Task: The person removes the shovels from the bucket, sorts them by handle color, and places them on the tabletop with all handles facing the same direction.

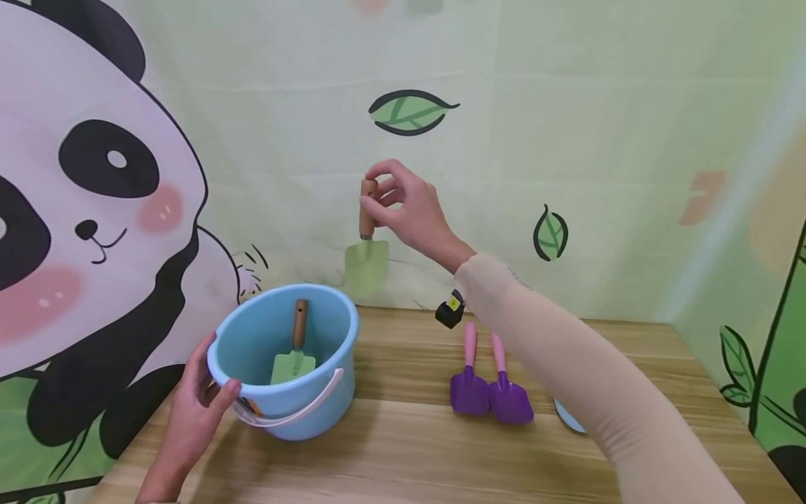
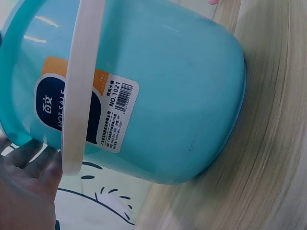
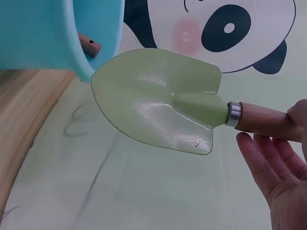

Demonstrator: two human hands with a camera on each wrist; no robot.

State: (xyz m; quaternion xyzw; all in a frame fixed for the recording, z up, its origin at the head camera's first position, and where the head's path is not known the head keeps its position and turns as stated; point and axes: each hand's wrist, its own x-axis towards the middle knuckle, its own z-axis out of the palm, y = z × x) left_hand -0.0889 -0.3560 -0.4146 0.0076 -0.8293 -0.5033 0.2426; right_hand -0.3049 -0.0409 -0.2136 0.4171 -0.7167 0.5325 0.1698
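Note:
My right hand (image 1: 409,203) pinches the brown wooden handle of a green trowel (image 1: 367,267), its blade hanging downward behind and right of the bucket's rim. In the right wrist view the trowel's broad blade (image 3: 158,100) shows in full, with a metal collar at the handle. My left hand (image 1: 198,413) grips the near left rim of a blue bucket (image 1: 321,413) standing on the table. Inside the bucket, a second green trowel (image 1: 294,365) leans with its wooden handle up. A white bail handle (image 2: 81,86) crosses the bucket's label in the left wrist view.
Two purple toy shovels (image 1: 469,393) with pink handles lie side by side on the wooden table (image 1: 403,455). A light-blue round thing (image 1: 569,418) is partly hidden by my right sleeve. Behind the table hangs a printed cloth (image 1: 598,140) with a panda and leaves.

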